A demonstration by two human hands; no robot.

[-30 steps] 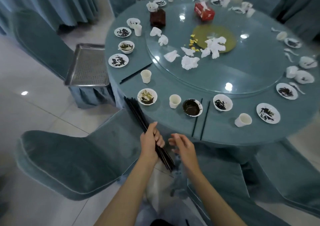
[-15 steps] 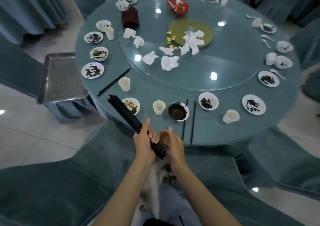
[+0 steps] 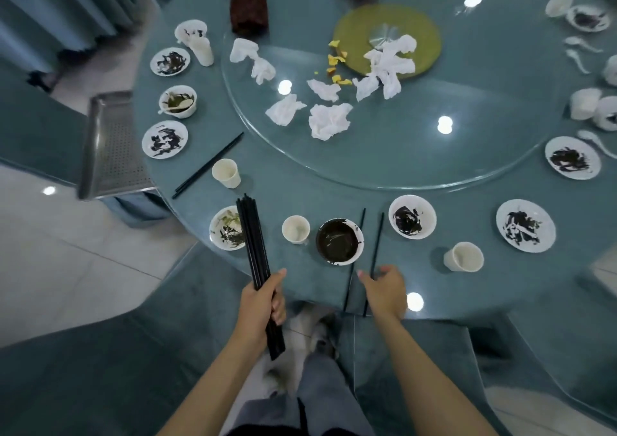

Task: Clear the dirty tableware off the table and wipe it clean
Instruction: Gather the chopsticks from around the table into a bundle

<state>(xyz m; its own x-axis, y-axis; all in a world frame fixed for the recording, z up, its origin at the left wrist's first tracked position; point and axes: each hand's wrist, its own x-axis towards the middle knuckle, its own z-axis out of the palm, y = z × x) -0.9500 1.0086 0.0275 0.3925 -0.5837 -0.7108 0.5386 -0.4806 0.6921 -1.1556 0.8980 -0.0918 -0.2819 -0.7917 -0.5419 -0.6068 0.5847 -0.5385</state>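
Left grip (image 3: 262, 305) clenched round black chopstick bundle (image 3: 252, 235); right grip (image 3: 384, 293) loose, touching chopstick pair (image 3: 377, 238) on teal-clothed desk (image 3: 300, 185). Glass turntable (image 3: 400, 155), pale floor tiles (image 3: 66, 252).

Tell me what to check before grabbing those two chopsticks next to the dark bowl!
1. Left hand grips the chopstick bundle: ok.
2. Right hand holds nothing else: ok.
3. Right hand is over the near ends of the loose pair: ok.
4. Both sticks between its fingers: not ok, the left stick lies outside the thumb.
5. Pair clear of the dark bowl: cannot tell, the left stick runs along its rim.
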